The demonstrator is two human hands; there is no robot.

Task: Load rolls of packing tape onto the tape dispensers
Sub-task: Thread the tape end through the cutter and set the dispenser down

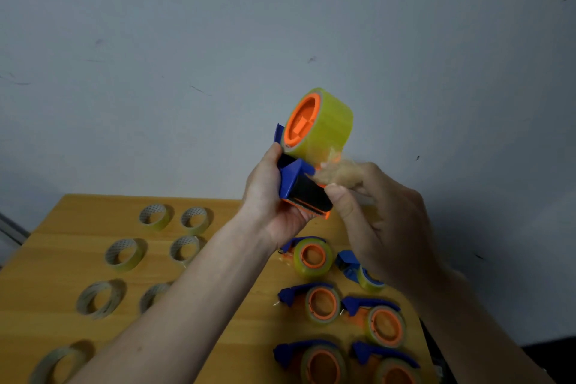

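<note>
I hold a blue and orange tape dispenser [299, 184] up in front of the wall, above the wooden table [237, 284]. A yellowish clear roll of packing tape [327, 125] sits on its orange hub at the top. My left hand [271, 199] grips the dispenser's body from the left. My right hand [377, 206] pinches the loose, crumpled end of the tape [336, 173] beside the dispenser's black flap; its fingertips are blurred.
Several loose tape rolls [124, 254] lie in two columns on the table's left half. Several dispensers with rolls on them [314, 256] lie on the right half, near the table's right edge. A grey wall rises behind.
</note>
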